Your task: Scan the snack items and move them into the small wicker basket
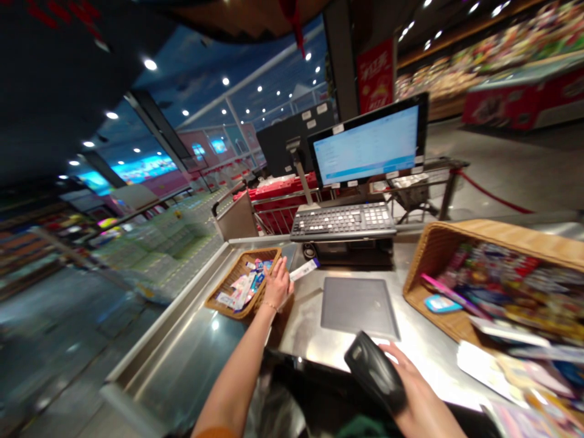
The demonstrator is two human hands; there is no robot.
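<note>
Black plastic scanner (371,371) sits gripped in my closed right hand (413,380), stiff and light enough to hold by its handle, while my open left hand (278,283) hovers by the wicker basket (237,271) beside a slim packet (304,269), apparently not touching it, though the view is poor.

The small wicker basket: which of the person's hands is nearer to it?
Left. The left hand is at the wicker basket's edge; the right hand, holding a scanner, is farther off.
</note>
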